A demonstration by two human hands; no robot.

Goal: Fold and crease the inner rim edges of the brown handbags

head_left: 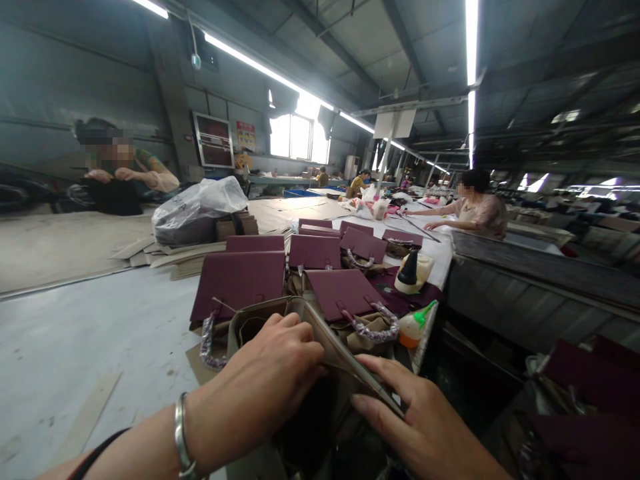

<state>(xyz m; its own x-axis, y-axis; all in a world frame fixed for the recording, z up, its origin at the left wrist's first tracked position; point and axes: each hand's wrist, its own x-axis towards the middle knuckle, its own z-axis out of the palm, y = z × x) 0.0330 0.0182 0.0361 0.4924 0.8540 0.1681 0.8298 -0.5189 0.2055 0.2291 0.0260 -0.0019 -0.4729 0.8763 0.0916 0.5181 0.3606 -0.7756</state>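
An olive-brown bag point(340, 357) stands open at the table's near edge, its rim upward. My left hand point(280, 357), with a silver bangle on the wrist, reaches over its opening. The fingers are curled down at the inner side, and what they hold, if anything, is hidden. On the right side, my right hand point(410, 407) pinches the bag's edge between thumb and fingers. Just beyond are maroon bag flaps point(345, 293) with plastic-wrapped handles point(377, 327).
White table point(150, 333) on the left, with cardboard sheets point(193, 260) and a plastic-wrapped bundle point(200, 207). Glue bottles point(413, 327) stand at the right edge. More maroon pieces point(590, 380) lie lower right. A person point(480, 207) works across the table, another point(125, 167) at far left.
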